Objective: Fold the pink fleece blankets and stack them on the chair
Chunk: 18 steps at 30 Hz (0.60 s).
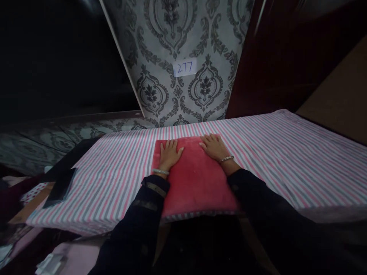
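Note:
A folded red plush cloth (195, 179) lies on a surface covered with a pink, grey and white striped sheet (286, 152). My left hand (169, 154) rests flat on the cloth's far left corner, fingers stretched out. My right hand (215, 147) lies flat on its far right corner, fingers spread. Both wrists wear silver bangles, and dark sleeves cover my arms. Neither hand grips anything.
A dark phone (60, 187) lies at the sheet's left edge. Patterned grey wallpaper (160, 38) with a paper label reading 277 (185, 67) stands behind. Dark wooden furniture (275, 57) rises at the right. Clutter of cloth and paper (34, 244) sits at the lower left.

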Tool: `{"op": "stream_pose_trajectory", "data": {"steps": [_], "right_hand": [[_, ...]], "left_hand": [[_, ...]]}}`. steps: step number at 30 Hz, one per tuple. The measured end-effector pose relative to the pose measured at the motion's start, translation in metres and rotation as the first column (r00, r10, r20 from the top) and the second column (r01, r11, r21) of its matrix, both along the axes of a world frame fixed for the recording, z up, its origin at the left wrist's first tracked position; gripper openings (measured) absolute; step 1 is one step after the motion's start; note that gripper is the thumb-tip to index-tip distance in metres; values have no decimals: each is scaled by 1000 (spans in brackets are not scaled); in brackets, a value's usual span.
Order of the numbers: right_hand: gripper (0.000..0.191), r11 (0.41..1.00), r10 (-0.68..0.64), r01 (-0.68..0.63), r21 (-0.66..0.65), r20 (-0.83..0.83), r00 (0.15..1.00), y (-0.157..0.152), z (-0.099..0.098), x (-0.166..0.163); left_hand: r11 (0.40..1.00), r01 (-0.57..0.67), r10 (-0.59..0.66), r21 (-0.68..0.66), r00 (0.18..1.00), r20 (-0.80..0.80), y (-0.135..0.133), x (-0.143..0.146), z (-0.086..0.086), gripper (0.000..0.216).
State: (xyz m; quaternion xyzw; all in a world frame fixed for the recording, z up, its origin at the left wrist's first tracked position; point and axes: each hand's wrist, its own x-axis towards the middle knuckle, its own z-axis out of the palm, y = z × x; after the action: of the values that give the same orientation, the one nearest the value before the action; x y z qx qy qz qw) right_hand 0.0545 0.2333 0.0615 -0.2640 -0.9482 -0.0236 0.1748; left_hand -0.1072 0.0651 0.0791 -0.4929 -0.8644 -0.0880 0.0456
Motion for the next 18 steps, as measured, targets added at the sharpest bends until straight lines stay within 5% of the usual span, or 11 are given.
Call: {"op": "stream_pose_trajectory", "data": {"steps": [10,18], "right_hand": [[57,1000,2,-2,-16,-36,999,3,-4,1],[55,1000,-1,1,3,-43,999,5,-10,1]], "left_hand": [[999,29,-29,41,1000,3,-4,-3,-1,64],[991,-124,125,-46,992,16,-38,-10,9,66]]}}
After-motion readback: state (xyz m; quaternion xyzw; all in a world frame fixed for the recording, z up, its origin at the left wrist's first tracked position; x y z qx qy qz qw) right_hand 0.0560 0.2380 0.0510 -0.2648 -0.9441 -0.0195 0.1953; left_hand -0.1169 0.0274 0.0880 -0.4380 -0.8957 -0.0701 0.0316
